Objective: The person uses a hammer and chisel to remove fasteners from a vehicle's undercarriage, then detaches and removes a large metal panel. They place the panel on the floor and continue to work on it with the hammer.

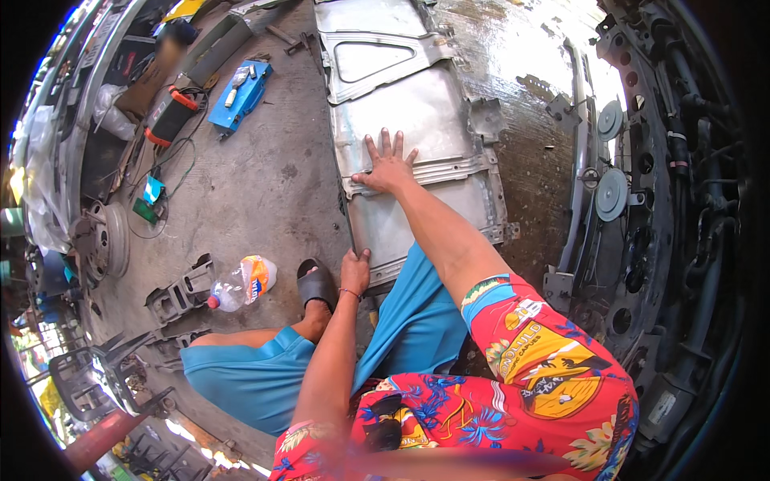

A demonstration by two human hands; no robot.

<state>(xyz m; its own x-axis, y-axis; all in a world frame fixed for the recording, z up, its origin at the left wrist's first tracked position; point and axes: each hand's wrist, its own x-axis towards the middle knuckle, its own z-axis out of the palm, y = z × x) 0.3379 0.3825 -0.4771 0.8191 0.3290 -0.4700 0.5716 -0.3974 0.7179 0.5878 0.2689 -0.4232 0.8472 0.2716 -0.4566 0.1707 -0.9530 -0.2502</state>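
A long silver sheet-metal panel (401, 132) with raised ribs and a triangular cutout at its far part lies in front of me. My right hand (387, 170) rests on it, palm down with the fingers spread, beside a ribbed crosspiece. Close to my legs, my left hand (354, 272) is closed at the panel's near left corner and appears to grip its edge. Some of its fingers are hidden. Left of my sandaled foot (316, 284), a clear plastic bottle (233, 289) with an orange label and red cap lies on the floor.
A blue case (239, 98) with small parts on top and an orange-and-black power tool (170, 116) with a cord lie at the far left. A hammer (287, 38) is beyond them. A wheel rim (104, 238) stands leftward; a vehicle frame (642, 192) lines the right.
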